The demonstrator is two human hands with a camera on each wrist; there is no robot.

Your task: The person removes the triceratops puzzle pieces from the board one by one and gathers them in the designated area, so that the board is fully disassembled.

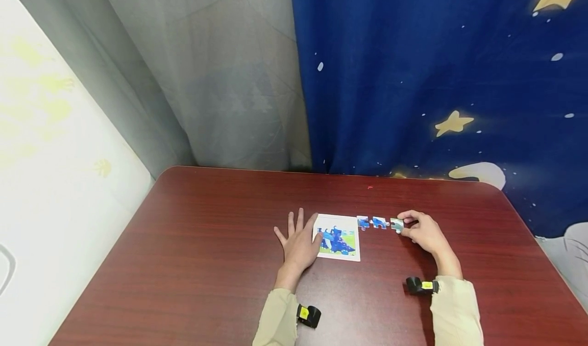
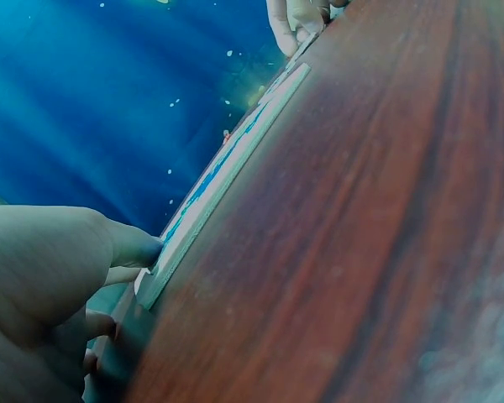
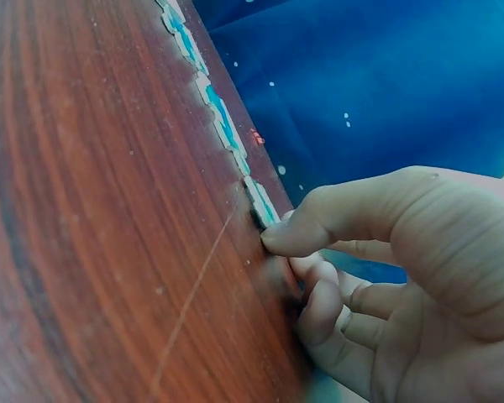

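Observation:
A square puzzle board [image 1: 337, 260] with a white border and a blue dragon picture lies flat on the table. My left hand [image 1: 300, 246] rests at its left edge, fingers spread and thumb on the border; the left wrist view shows the thumb [image 2: 136, 247] pressing the board's edge. To the board's right, a blue puzzle piece [image 1: 363, 222] and a second blue piece [image 1: 378, 222] lie in a row. At the row's right end my right hand [image 1: 424, 231] pinches a greenish-white puzzle piece [image 1: 396, 225] between thumb and fingers, low at the tabletop.
The dark red wooden table [image 1: 206, 264] has its far edge along a grey and blue curtain [image 1: 390, 80]. A tiny red bit [image 1: 370, 187] lies near that edge, beyond the pieces. At the far right, part of another person [image 1: 567, 249] shows beside the table.

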